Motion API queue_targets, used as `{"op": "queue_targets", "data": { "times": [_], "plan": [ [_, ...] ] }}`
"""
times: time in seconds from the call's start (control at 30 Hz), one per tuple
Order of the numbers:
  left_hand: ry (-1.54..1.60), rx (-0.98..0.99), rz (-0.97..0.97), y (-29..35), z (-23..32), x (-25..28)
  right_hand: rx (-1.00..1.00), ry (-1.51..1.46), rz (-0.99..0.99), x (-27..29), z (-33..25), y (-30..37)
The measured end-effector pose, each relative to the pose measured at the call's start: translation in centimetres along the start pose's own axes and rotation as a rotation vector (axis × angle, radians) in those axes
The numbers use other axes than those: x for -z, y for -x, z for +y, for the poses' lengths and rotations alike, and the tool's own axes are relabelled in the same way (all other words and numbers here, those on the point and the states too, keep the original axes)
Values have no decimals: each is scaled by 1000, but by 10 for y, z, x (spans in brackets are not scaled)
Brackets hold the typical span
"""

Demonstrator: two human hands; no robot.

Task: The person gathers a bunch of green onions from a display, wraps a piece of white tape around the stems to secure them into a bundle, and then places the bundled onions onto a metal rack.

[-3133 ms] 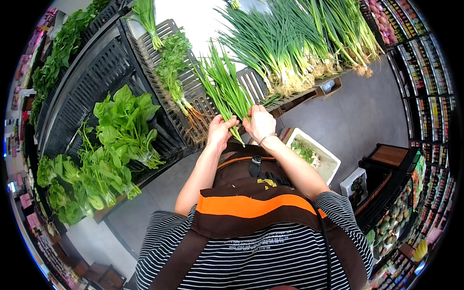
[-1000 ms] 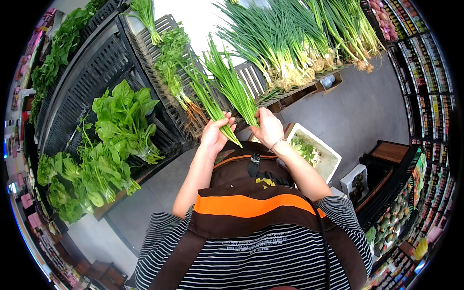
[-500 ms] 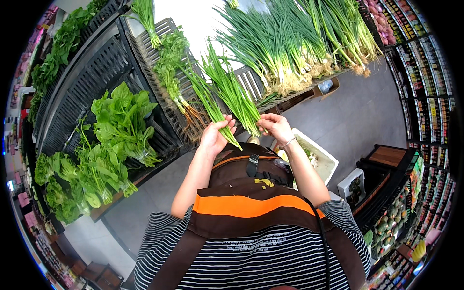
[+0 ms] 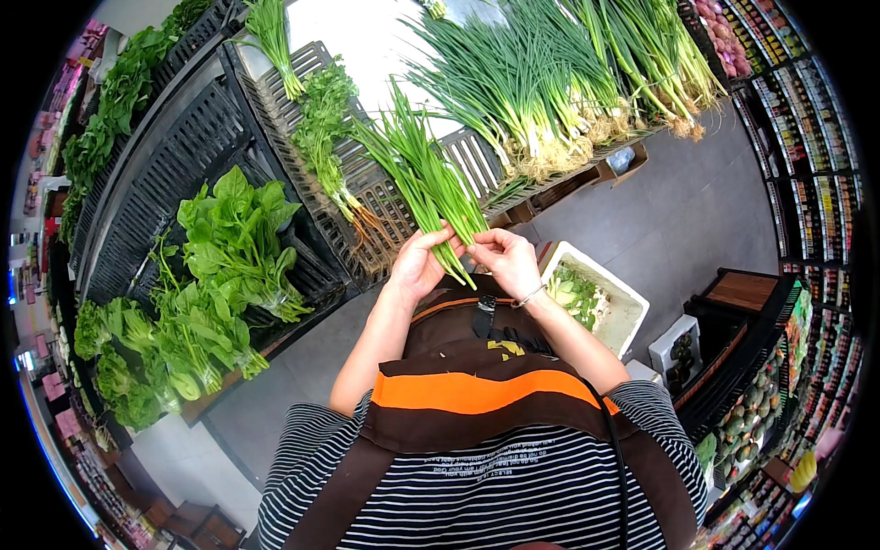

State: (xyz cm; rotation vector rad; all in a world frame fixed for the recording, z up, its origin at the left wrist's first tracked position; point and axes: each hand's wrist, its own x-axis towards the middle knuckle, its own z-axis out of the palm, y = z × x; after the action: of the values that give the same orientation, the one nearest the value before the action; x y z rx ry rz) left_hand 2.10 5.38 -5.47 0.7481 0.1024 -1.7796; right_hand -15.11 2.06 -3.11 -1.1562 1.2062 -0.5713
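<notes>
Flat green garlic chives (image 4: 417,170) lie slantwise before me, their cut ends pointing down toward my apron. My left hand (image 4: 419,264) is closed around the lower part of one bundle. From the right, my right hand (image 4: 507,260) pinches the lower ends of the chives beside it, so the two bundles lie against each other. The leafy tips reach up over the black crate. Just left of them lies a bunch of cilantro (image 4: 321,137) with brownish roots.
Scallions (image 4: 541,110) with pale roots fill the crate (image 4: 472,156) at the right. Leafy greens (image 4: 234,229) sit on the black rack at the left. Below right stands a white bin (image 4: 623,298) holding plant scraps, on the grey floor (image 4: 678,192). Stocked shelves (image 4: 816,147) line the far right.
My right hand has moved left and brought its chives against those in my left hand. The gap between the two bundles has closed, and more of the white bin shows.
</notes>
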Motion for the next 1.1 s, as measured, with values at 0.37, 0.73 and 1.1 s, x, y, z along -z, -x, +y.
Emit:
{"op": "queue_targets", "data": {
  "times": [0.37, 0.73, 1.1],
  "plan": [
    [-390, -183, 188, 12, -1, -23, -107, -76, 40, -15, 12, 5],
    [-184, -269, 226, 18, 26, -3, -74, -483, 758, 109, 88, 77],
    [-141, -134, 364, -3, 16, 28, 176, 360, 417, 45, 26, 39]
  ]
}}
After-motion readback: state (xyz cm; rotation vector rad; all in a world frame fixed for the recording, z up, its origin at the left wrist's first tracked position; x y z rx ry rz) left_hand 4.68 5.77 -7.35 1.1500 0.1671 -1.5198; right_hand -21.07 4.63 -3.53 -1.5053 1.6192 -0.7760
